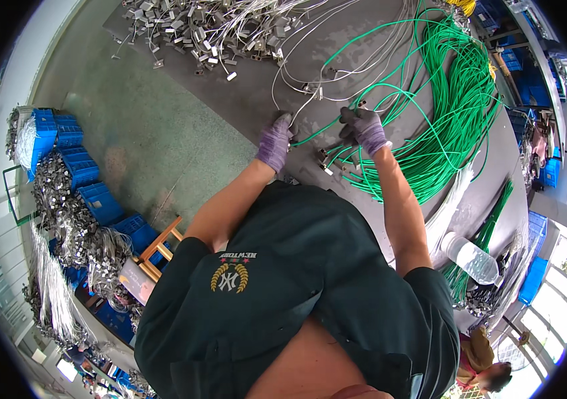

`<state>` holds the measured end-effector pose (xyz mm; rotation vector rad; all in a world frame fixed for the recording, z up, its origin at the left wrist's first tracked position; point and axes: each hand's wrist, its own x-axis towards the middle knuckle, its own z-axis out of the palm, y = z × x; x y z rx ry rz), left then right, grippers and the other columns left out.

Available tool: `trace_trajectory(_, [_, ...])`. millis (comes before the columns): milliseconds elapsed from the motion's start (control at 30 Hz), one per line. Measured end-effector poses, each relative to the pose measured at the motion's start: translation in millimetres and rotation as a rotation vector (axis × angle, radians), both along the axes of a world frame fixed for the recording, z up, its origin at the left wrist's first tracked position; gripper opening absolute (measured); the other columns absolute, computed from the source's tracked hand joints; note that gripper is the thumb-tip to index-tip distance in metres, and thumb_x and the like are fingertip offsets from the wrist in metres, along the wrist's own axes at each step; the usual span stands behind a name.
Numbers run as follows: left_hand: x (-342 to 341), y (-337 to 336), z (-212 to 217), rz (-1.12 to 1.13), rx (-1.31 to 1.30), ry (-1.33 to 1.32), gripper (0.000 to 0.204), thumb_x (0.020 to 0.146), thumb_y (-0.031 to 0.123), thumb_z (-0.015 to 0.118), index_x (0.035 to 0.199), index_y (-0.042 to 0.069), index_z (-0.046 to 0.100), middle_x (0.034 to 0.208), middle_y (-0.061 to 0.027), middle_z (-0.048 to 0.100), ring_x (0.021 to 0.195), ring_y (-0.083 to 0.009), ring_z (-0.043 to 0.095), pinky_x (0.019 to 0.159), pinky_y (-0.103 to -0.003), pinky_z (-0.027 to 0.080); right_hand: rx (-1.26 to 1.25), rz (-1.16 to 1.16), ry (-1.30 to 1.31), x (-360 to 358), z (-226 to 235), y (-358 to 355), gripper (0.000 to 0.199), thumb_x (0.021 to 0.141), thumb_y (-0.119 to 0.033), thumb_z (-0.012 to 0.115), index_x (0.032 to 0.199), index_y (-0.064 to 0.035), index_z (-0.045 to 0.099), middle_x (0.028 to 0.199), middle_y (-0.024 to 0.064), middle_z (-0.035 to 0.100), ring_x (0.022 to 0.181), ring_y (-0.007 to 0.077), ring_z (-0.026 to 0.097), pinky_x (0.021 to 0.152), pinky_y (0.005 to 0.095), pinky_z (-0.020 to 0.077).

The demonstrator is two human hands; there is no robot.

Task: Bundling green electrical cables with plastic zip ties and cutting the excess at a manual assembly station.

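Dark green shirt (297, 286) nearest. Blue crates (90, 179) hold metal clips. Left hand (275, 141) at table edge (230, 113), right hand (365, 128): both pinched on green wire (323, 128).

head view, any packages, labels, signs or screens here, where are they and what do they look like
Clear plastic bottle: lying on the grey table's right edge, see-through with a pale band.
Blue plastic crates: stacked on the floor at left, rectangular, holding metal parts.
No signs or screens can be made out.

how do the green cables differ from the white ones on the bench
The green cables lie in one thick looped bundle on the person's right; the white cables spread in a loose tangle at the far end. The white ones show many small metal fittings; the green bundle shows few. Both rest on the grey bench.
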<state>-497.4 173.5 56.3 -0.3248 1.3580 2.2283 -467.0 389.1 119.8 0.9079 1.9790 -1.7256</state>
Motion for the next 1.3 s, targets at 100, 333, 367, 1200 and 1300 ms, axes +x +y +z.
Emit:
trace_trajectory(100, [5.5,-5.7,0.5,-0.094,-0.197,0.199,0.013,0.086,0.020,0.055,0.093,0.010,0.058,0.070,-0.0006,0.055,0.063,-0.0090,0.052,0.057,-0.025,0.044,0.132,-0.109,0.096,-5.7,9.7,26.1,0.033,0.083,-0.032,0.055,0.084,0.0001,0.060,0.054,0.0111,0.059,0.036,0.0161,0.051,0.035,0.0270,0.0394])
trace_trajectory(333, [21.8,-7.8,7.4,-0.346,-0.605,0.869,0.013,0.086,0.013,0.055,0.095,0.004,0.056,0.071,-0.0039,0.056,0.064,-0.0103,0.051,0.059,-0.027,0.044,-0.171,-0.272,0.214,-43.4,4.7,61.1,0.031,0.087,-0.027,0.052,0.101,0.0004,0.056,0.053,0.0057,0.052,0.039,0.0142,0.046,0.037,0.0257,0.0348])
trace_trajectory(367, [22.3,-7.6,8.1,-0.349,-0.603,0.870,0.013,0.086,0.013,0.055,0.095,0.004,0.056,0.071,-0.0039,0.056,0.064,-0.0103,0.051,0.059,-0.027,0.044,-0.222,-0.282,0.202,-48.1,1.5,61.7,0.028,0.088,-0.025,0.052,0.098,0.0008,0.055,0.052,0.0038,0.050,0.038,0.0135,0.044,0.036,0.0257,0.0329])
trace_trajectory(1200, [23.1,-6.7,31.9,-0.449,0.178,-0.235,0.013,0.088,0.023,0.047,0.093,0.011,0.051,0.062,-0.0008,0.047,0.045,-0.0105,0.038,0.038,-0.023,0.029,-0.204,-0.037,0.270,12.3,0.2,-51.1,0.026,0.085,-0.027,0.059,0.084,-0.0007,0.060,0.055,0.0048,0.057,0.041,0.0122,0.052,0.039,0.0238,0.0411])
trace_trajectory(1300, [22.2,-9.0,28.7,-0.325,0.070,-0.273,0.015,0.089,0.023,0.047,0.095,0.011,0.052,0.063,-0.0017,0.049,0.043,-0.0104,0.039,0.036,-0.023,0.028,-0.334,-0.105,0.339,10.0,0.3,-39.0,0.026,0.088,-0.025,0.053,0.084,0.0001,0.060,0.054,0.0056,0.055,0.040,0.0128,0.052,0.037,0.0229,0.0388])
